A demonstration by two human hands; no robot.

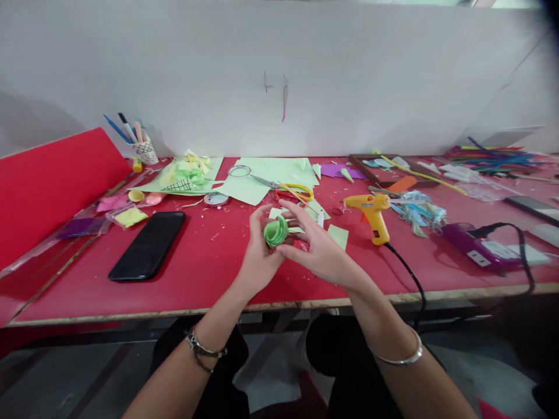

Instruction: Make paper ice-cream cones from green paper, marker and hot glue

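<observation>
A small rolled coil of green paper hangs above the red table, between both hands. My left hand grips the coil from the left and below, fingers curled round it. My right hand pinches its right side with thumb and fingertips, the other fingers stretched out over it. Green paper scraps lie just behind the hands.
A black phone lies at the left. Scissors rest on light green sheets at the back. A yellow glue gun with a black cord stands to the right, beside a purple power strip. A pen cup is at the back left.
</observation>
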